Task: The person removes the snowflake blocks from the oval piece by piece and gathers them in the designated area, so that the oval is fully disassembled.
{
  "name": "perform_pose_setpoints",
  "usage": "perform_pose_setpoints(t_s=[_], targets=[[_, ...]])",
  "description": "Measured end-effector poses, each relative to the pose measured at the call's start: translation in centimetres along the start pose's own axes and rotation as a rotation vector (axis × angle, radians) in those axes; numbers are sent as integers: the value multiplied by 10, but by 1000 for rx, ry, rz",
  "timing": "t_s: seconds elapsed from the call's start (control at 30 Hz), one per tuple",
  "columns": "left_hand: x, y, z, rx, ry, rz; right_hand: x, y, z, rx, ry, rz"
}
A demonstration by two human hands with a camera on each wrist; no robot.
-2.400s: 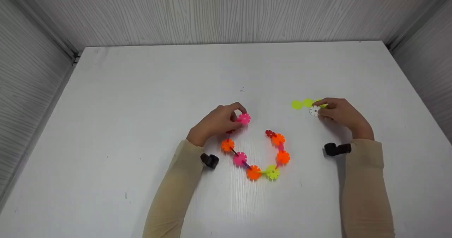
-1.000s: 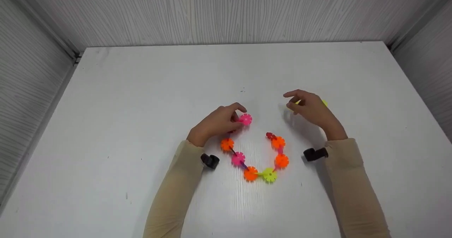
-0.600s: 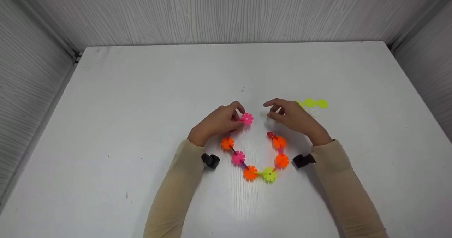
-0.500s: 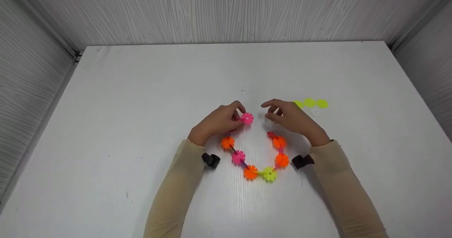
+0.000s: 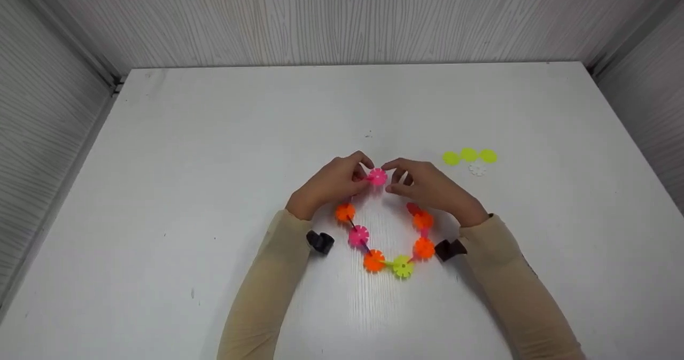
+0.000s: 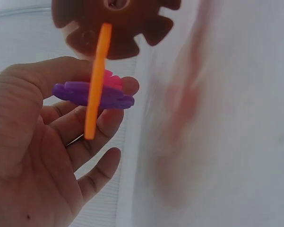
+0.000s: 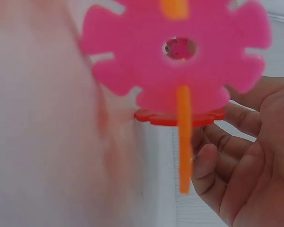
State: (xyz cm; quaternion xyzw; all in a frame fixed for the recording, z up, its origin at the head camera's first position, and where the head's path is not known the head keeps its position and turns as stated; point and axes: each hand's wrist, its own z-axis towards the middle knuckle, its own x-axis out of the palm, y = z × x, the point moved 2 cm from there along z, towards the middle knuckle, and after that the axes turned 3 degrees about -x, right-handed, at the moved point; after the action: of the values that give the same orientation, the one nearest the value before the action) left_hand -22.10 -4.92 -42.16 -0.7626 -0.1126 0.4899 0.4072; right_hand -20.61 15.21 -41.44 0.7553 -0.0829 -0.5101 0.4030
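A curved chain of slotted, flower-shaped plastic discs, with an orange disc (image 5: 374,261) and a yellow-green disc (image 5: 403,266) at its bottom, lies open toward the far side. My left hand (image 5: 334,182) pinches its upper left end, where a bright pink disc (image 5: 378,177) sticks out past the fingertips. From the other side my right hand (image 5: 430,186) reaches in, index fingertip at that disc's edge; whether they touch I cannot tell. Below the right hand is the chain's red end disc (image 5: 412,208). A purple disc (image 6: 75,93) shows by the left fingers, a red disc (image 7: 156,118) before the right.
Several yellow discs (image 5: 469,154) lie in a row on the white table (image 5: 160,189) at the right, beside a white disc (image 5: 474,167). Black wrist cameras, such as the left one (image 5: 320,242), hang near the chain. A wood-grain panel (image 5: 342,23) stands behind the table.
My right hand has let go of the white disc by the yellow ones and moved left to the pink disc. The left hand keeps its pinch, and the pink disc has shifted slightly right.
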Motion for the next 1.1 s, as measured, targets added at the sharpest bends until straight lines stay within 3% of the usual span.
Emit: perform_pose_setpoints(t_s=[0.13,0.27,0.63,0.83,1.1], targets=[[1,-1,-1,-16,-5,0,4,2,0,10,4,-15],[3,-2,-1,14,-15,15,6,4,-1,18,-1,-53],[1,-3,-1,40,-63,65,8,7,1,-47,-101,-147],[1,-4,-2,59,-78,61,8,6,1,-61,-106,-128],[-1,-5,-4,131,-158,153,6,5,1,-106,-116,-100]])
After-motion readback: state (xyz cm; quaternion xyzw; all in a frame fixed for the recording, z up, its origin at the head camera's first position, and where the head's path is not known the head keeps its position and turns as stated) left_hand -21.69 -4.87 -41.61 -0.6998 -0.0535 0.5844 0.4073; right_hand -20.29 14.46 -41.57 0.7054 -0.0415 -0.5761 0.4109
